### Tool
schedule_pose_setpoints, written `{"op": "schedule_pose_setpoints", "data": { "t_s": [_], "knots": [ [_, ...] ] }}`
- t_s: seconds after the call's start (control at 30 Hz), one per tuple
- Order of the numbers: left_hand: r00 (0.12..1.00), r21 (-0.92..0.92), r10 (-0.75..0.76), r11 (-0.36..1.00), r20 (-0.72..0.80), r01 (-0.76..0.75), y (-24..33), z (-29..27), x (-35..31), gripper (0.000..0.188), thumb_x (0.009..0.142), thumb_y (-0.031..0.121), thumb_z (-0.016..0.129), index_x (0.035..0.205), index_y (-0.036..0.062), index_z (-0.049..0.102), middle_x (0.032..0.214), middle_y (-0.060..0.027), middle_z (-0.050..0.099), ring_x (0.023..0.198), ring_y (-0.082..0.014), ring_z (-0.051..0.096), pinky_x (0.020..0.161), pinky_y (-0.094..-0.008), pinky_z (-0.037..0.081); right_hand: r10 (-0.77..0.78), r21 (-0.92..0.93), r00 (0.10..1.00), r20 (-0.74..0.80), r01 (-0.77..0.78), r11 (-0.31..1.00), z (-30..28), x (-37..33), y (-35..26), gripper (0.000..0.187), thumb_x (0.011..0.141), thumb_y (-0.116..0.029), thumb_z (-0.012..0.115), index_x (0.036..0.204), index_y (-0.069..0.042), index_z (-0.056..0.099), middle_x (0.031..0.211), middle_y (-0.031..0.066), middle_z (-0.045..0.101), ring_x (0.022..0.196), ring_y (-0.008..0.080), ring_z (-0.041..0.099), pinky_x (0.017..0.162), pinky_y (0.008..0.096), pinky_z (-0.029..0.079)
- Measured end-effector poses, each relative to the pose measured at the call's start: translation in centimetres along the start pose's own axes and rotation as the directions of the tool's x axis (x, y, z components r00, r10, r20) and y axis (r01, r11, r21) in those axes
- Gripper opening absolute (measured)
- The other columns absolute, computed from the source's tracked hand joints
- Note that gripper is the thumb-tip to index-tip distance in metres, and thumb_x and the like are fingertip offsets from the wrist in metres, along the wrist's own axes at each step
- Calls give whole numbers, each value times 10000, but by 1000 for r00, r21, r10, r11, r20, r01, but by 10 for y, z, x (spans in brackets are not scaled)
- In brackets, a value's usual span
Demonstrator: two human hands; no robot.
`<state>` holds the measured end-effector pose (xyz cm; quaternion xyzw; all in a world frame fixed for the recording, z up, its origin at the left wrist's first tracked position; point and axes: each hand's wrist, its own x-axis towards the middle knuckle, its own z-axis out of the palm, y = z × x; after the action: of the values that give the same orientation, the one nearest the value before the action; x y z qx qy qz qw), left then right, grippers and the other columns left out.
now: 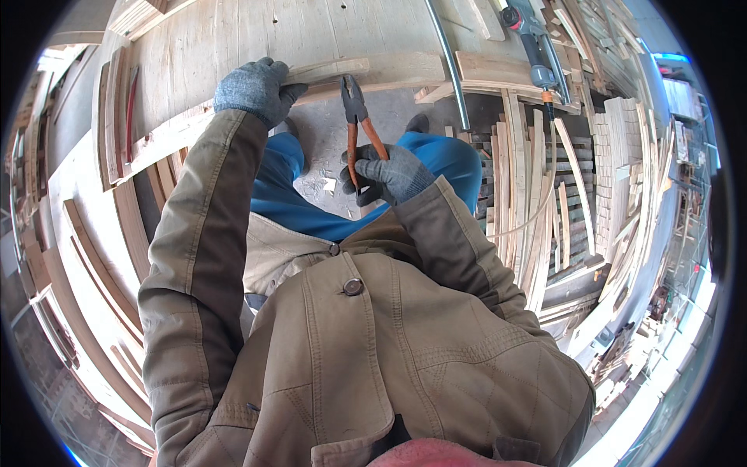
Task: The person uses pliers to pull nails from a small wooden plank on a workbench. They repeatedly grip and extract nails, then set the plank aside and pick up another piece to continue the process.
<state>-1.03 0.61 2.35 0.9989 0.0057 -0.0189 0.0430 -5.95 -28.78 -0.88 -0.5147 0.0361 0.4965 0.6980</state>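
My left hand, in a grey-blue work glove, is closed around the left end of a narrow wooden strip at the near edge of the wooden workbench. Its thumb lies along the near side of the wood. My right hand, gloved too, grips pliers with dark metal jaws and orange handles. The handles are spread and the jaws point away from me, up against the strip's near edge. Whether they touch the wood, I cannot tell.
A metal pipe crosses the bench edge right of the strip. Farther right lies a power tool with a hose. Stacked wooden slats stand at my right. A red bar rests at the left among boards.
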Motion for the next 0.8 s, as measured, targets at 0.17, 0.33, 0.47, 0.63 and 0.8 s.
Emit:
{"op": "schedule_pose_setpoints", "data": {
  "t_s": [0.17, 0.33, 0.47, 0.63, 0.8],
  "knots": [
    [1000, 2, 12, 1000, -15, -11, -1, 0, 0, 429, 949, 529, 710, 1052, 114, 749, 1031, -157, 718, 977, -393, 715, 843, -521, 575, -4, 24, 1000, -4, 4, 1000, 1, 1, 0, 400, 1041, -265, 680, 1293, 44, 643, 1011, 155, 759, 882, 248, 753, 665, 336, 637],
    [999, 10, 22, 1000, -28, -21, -1, 0, -1, 426, 946, 528, 713, 1064, 120, 744, 1042, -152, 716, 985, -391, 714, 845, -521, 574, -20, 118, 1000, 10, 19, 993, 4, 3, 4, 414, 1035, -246, 685, 1300, 67, 627, 1015, 176, 749, 861, 254, 753, 612, 315, 643],
    [999, 6, 26, 1000, -28, -26, -1, 0, -1, 422, 946, 528, 710, 1067, 125, 740, 1053, -148, 714, 992, -387, 713, 849, -521, 573, -31, 186, 999, 26, 25, 982, 5, 3, 6, 401, 1037, -201, 673, 1310, 86, 613, 1018, 193, 744, 855, 266, 759, 589, 311, 656],
    [1000, 11, 16, 1000, -18, -16, -1, 0, -1, 423, 949, 529, 705, 1065, 124, 739, 1056, -144, 714, 996, -385, 712, 853, -521, 571, -30, 243, 998, 58, 15, 970, 3, 4, 8, 410, 1038, -173, 662, 1331, 106, 594, 1047, 213, 744, 886, 294, 770, 599, 320, 670],
    [1000, -5, 16, 1000, -3, -16, -1, -1, 0, 428, 951, 533, 701, 1062, 121, 743, 1062, -145, 715, 1002, -388, 712, 853, -522, 572, -55, 263, 994, 95, 28, 965, 0, 6, 12, 435, 1036, -183, 670, 1343, 113, 584, 1077, 228, 745, 901, 303, 776, 605, 320, 674]
  ]
}}
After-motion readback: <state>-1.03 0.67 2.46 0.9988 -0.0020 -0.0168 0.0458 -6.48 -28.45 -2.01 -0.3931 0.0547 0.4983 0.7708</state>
